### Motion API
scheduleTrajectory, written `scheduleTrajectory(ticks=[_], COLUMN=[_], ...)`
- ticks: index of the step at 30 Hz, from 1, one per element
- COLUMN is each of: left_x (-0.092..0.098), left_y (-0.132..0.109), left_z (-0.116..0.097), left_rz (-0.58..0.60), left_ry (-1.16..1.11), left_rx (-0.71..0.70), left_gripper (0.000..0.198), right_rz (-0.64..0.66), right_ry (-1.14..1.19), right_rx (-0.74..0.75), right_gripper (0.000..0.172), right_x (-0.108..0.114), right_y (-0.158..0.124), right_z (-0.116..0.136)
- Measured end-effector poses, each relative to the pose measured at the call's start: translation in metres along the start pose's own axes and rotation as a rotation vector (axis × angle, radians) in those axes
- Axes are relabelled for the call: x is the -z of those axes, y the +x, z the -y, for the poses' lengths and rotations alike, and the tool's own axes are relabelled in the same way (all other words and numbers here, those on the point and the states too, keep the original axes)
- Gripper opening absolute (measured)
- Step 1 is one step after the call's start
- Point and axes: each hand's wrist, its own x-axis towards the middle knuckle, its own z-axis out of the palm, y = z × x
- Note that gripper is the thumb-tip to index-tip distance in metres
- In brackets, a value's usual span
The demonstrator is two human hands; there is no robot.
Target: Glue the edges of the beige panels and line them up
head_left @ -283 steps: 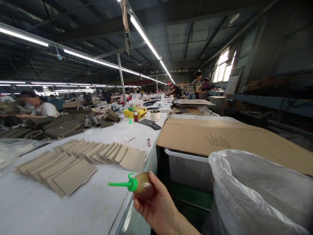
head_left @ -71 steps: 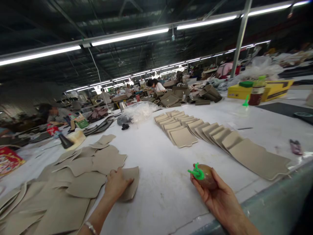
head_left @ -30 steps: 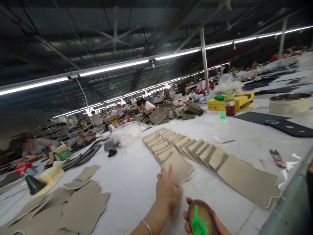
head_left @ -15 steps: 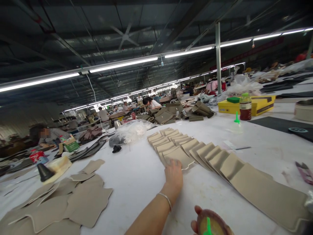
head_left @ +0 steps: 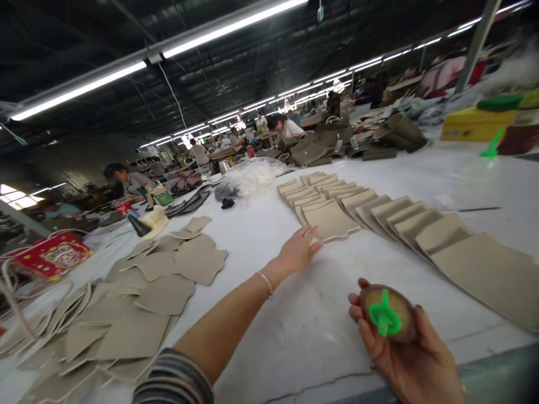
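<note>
Left hand (head_left: 297, 251) has drawn back to the near edge of the fanned panels (head_left: 332, 220), fingers parted, seemingly empty; right hand (head_left: 398, 362) grips the bottle (head_left: 405, 322) over the table (head_left: 324, 308), where a hard squeeze could drip.

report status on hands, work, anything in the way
Right hand holding round amber bottle with green cap. Left hand at edge of overlapping flat beige panels, contact unclear. Loose heap of flat beige pieces off left, clear of hands.

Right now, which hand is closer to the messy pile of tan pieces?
Left. The left hand is to the right of the messy pile, by the fanned-out row; the right hand is farther right, holding a bottle with a green spout.
</note>
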Motion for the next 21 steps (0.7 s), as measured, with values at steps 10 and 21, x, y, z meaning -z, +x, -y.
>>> scheduleTrajectory(ticks=[10, 21], left_x=[-0.018, -0.009], left_y=[-0.214, -0.205], left_z=[0.051, -0.003], left_rz=[0.128, 0.088], left_ry=[0.04, -0.111], left_rx=[0.255, -0.111], left_gripper=[0.063, 0.068], right_rz=[-0.287, -0.278], right_ry=[-0.123, -0.344], right_rx=[0.097, 0.303], right_gripper=[0.058, 0.04], right_x=[-0.02, -0.014], right_y=[0.0, 0.0], right_z=[-0.012, -0.015])
